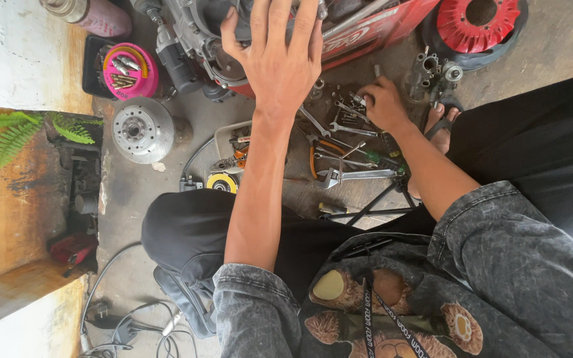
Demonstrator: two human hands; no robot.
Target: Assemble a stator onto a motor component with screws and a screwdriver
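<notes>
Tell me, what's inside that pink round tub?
The pink tub holds a few small metal bits, some silvery, some brass-coloured, lying loose in its middle. What lies under them is hidden.

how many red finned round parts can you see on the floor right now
1: the red finned round part sits at the top right on the concrete floor, past the right hand among the wrenches. Others may be hidden behind the engine.
</notes>
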